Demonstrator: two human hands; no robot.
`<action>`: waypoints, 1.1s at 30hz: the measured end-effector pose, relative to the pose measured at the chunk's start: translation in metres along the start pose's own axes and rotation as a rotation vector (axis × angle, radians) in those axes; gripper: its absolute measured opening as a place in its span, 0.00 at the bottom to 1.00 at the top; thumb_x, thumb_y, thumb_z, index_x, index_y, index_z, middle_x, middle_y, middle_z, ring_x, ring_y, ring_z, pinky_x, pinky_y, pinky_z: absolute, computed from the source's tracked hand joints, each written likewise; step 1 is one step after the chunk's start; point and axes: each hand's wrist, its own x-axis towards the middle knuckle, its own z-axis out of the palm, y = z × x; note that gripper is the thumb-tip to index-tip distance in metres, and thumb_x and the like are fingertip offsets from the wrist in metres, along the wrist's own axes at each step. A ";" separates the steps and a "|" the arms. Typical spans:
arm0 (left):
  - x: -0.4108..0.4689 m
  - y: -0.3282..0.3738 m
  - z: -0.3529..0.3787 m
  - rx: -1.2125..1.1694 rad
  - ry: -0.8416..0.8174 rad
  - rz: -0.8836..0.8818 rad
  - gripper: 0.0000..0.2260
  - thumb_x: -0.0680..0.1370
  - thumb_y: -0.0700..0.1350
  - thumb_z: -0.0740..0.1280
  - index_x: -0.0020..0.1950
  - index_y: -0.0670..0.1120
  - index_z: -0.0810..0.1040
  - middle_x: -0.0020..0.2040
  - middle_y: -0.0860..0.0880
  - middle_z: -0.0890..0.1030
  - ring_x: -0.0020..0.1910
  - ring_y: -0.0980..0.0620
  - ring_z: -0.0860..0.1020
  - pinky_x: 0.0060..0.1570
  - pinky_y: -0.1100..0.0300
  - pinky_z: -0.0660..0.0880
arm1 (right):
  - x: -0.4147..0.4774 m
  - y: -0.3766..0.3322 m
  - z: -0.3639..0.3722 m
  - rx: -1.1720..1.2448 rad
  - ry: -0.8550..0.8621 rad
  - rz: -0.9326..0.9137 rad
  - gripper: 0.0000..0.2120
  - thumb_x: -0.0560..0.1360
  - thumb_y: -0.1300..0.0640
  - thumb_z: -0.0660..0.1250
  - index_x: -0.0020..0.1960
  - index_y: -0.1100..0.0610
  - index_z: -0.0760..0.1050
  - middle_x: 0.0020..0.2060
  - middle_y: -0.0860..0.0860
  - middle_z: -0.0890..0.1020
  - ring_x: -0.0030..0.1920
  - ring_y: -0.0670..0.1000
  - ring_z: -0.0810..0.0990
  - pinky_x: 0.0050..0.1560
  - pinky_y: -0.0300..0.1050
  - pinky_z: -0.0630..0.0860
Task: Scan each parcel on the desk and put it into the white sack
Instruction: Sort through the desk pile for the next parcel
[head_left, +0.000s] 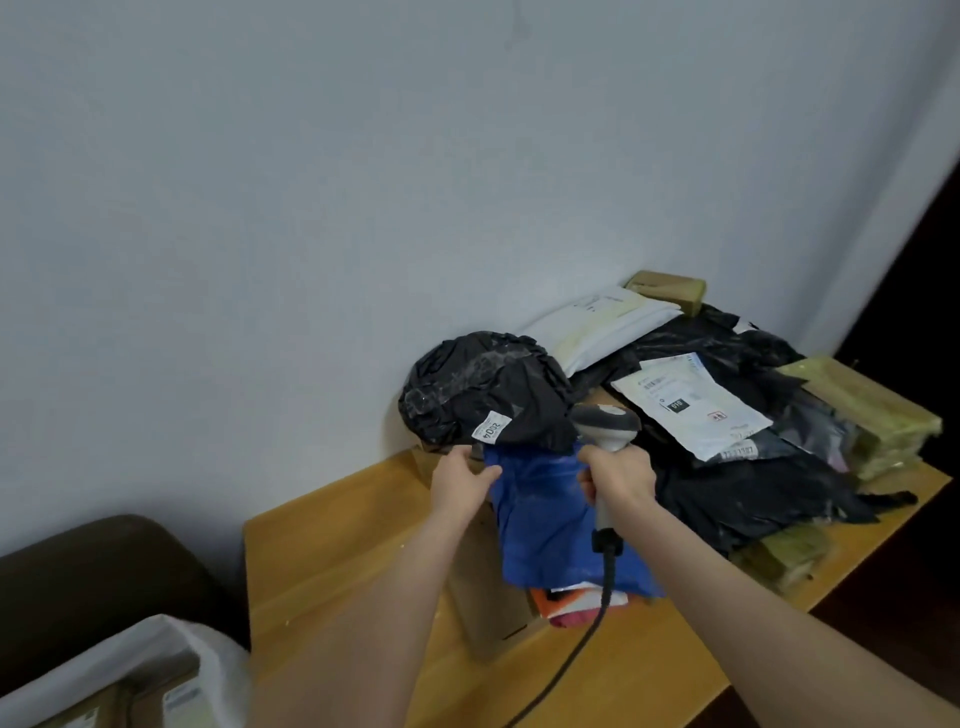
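We stretch 2 bare forearms out over the desk (337, 561). Our left hand (462, 478) pinches the far left corner of the blue parcel (540, 525), thumb on top. Our right hand (618, 475) is clenched round the handle of the scanner (605, 423), whose head points away from us. The blue parcel lies on a cardboard box (488, 603), its far end under a black parcel (483, 395). The white sack (156, 654) sits low at the left of the desk.

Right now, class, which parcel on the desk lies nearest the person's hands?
The blue parcel, the only blue one, between the left hand and the right hand gripping the scanner; the black parcels lie behind it.
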 end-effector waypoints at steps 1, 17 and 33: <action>0.005 0.003 0.004 0.052 0.001 0.020 0.28 0.74 0.50 0.71 0.71 0.45 0.67 0.67 0.46 0.72 0.64 0.47 0.73 0.60 0.55 0.72 | 0.008 -0.003 -0.001 0.034 -0.007 0.021 0.08 0.74 0.63 0.68 0.36 0.62 0.74 0.26 0.55 0.78 0.25 0.51 0.74 0.29 0.43 0.71; 0.064 0.077 0.057 0.502 0.236 0.191 0.13 0.77 0.43 0.60 0.56 0.54 0.80 0.49 0.50 0.82 0.49 0.47 0.79 0.41 0.57 0.73 | 0.112 -0.001 -0.017 0.467 -0.097 0.158 0.10 0.73 0.62 0.72 0.51 0.66 0.77 0.33 0.56 0.79 0.28 0.50 0.78 0.30 0.42 0.76; 0.037 0.140 -0.034 -0.903 0.045 -0.135 0.10 0.80 0.43 0.63 0.60 0.42 0.76 0.49 0.44 0.82 0.46 0.46 0.81 0.50 0.48 0.78 | 0.083 -0.020 -0.014 0.622 -0.342 0.101 0.10 0.72 0.60 0.74 0.49 0.58 0.73 0.40 0.54 0.81 0.39 0.53 0.79 0.40 0.45 0.77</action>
